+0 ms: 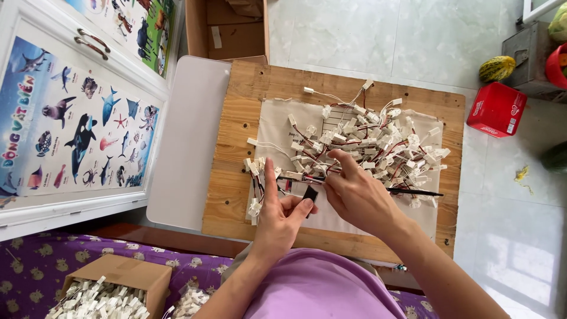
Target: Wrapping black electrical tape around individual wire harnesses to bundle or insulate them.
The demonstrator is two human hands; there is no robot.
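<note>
black connector upright, hands pinching

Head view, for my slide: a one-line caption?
Left hand pinches black piece; right hand reaches into wired connectors.

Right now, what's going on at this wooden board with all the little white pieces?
A person in a purple top sits over a wooden board covered by a cloth. The left hand pinches a small black piece. The right hand reaches its fingers into a pile of white connectors with red and black wires. A cardboard box of similar white parts sits at lower left.
</note>
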